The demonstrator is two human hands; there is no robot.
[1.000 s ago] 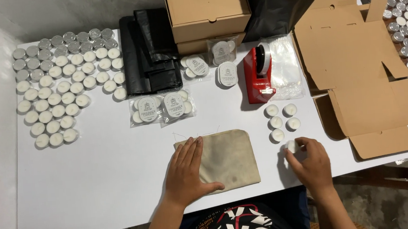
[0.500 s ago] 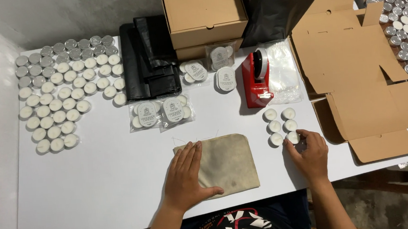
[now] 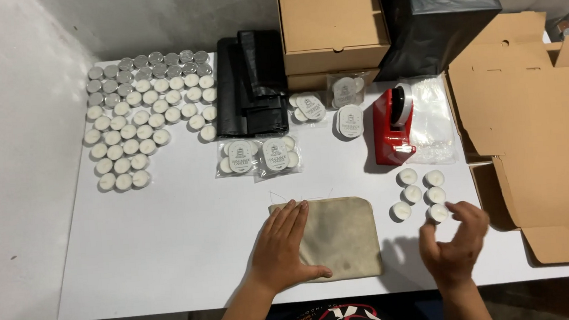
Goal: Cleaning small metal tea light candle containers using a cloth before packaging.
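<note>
My left hand [image 3: 283,248] lies flat, fingers spread, on the left half of a beige cloth pouch [image 3: 339,237] at the table's near edge. My right hand [image 3: 455,245] hovers just right of the pouch, fingers loosely curled and apart, holding nothing that I can see. Its fingertips are right next to a small cluster of white tealight candles [image 3: 420,193], closest to the nearest one [image 3: 437,213].
Many loose tealights [image 3: 142,117] cover the far left of the white table [image 3: 170,257]. Black bags [image 3: 251,81], bagged candle packs [image 3: 257,157], a red tape dispenser [image 3: 391,126], clear bags [image 3: 432,124], a closed cardboard box [image 3: 331,27] and flattened cardboard [image 3: 539,133] lie behind and right.
My right hand has lifted off the table and drawn back from the candle cluster, fingers opening. My left hand stays on the pouch. The camera view has shifted slightly.
</note>
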